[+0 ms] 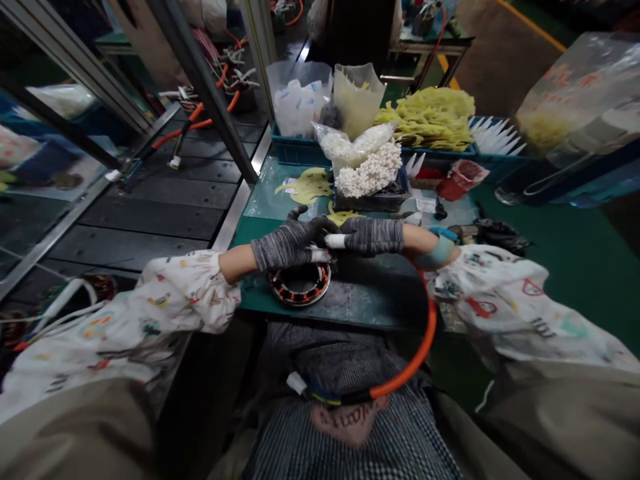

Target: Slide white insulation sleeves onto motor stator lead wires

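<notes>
My left hand (290, 241) and my right hand (367, 236), both in grey knit gloves, meet above the green bench. White wrapping shows on some fingertips. Beneath my left hand lies a round wound stator ring (301, 285) with copper coils and a pale rim. An orange cable (425, 337) curves from under my right wrist down to my lap and ends in a white connector (297, 383). The fingers overlap and are blurred, so whatever is between them cannot be made out.
Behind the hands stand a tray of white beads (370, 170), yellow pieces (430, 117), white pointed pieces (496, 137) and a red cup (460, 180). A clear bottle (555, 157) is at right. A metal post (205, 93) and dark slatted conveyor (155, 220) flank the left.
</notes>
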`<state>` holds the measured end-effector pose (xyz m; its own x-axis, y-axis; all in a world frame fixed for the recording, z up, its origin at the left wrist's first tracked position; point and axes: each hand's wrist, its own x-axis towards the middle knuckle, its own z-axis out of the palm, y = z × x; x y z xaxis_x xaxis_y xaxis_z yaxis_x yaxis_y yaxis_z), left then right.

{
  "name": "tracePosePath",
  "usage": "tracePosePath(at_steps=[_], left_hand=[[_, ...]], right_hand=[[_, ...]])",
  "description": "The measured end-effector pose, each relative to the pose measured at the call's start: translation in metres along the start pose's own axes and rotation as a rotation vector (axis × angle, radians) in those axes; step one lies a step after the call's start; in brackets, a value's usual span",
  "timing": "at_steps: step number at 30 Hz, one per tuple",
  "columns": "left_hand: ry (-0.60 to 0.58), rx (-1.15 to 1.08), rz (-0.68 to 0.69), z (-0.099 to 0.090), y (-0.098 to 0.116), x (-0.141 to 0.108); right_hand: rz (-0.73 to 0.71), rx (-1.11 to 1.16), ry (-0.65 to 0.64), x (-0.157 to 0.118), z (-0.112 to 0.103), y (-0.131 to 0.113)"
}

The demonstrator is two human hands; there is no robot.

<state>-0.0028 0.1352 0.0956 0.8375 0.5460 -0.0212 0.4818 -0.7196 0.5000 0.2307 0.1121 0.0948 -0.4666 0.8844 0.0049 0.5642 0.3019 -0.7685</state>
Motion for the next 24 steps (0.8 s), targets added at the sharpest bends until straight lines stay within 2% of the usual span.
tracePosePath(at_steps=[2,3,4,5,6,7,8,10,11,13,16,18,20,22,24], left_hand=[[0.048,-0.081,-0.01,0.006,-0.006,0.0],[0.06,-0.112,-0.014,0.008,-0.007,0.0],[0.058,-0.143,-0.016,0.01,-0.008,0.0],[0.044,-0.175,-0.018,0.01,-0.008,0.001],[0.026,-0.204,-0.025,0.01,-0.008,0.002],[0.008,-0.225,-0.039,0.009,-0.006,0.003],[-0.007,-0.237,-0.059,0.008,-0.004,0.004],[-0.015,-0.235,-0.109,0.006,0.0,0.008],[-0.011,-0.224,-0.132,0.005,0.002,0.009],[0.009,-0.196,-0.168,0.006,0.004,0.012],[0.044,-0.172,-0.189,0.009,0.004,0.011],[0.058,-0.16,-0.166,0.013,0.004,0.006],[0.109,-0.121,-0.116,0.016,0.008,-0.002],[0.245,-0.024,-0.049,0.019,0.017,-0.013],[0.395,0.113,0.034,0.019,0.03,-0.025]], right_hand=[[-0.067,-0.116,-0.062,-0.005,0.004,0.008],[-0.106,-0.209,-0.004,-0.014,0.009,0.01],[-0.143,-0.291,0.129,-0.027,0.015,0.011],[-0.181,-0.372,0.347,-0.043,0.023,0.011],[-0.203,-0.41,0.484,-0.06,0.032,0.01],[-0.246,-0.426,0.561,-0.078,0.041,0.009],[-0.35,-0.451,0.631,-0.094,0.05,0.008],[-0.517,-0.471,0.623,-0.12,0.071,0.003],[-0.545,-0.492,0.61,-0.128,0.082,0.0],[-0.479,-0.56,0.602,-0.135,0.104,-0.008],[-0.362,-0.623,0.663,-0.131,0.127,-0.021],[-0.354,-0.515,0.657,-0.128,0.128,-0.03],[-0.328,-0.308,0.602,-0.132,0.118,-0.036],[-0.263,-0.113,0.557,-0.139,0.102,-0.037],[-0.218,-0.03,0.584,-0.148,0.088,-0.033]])
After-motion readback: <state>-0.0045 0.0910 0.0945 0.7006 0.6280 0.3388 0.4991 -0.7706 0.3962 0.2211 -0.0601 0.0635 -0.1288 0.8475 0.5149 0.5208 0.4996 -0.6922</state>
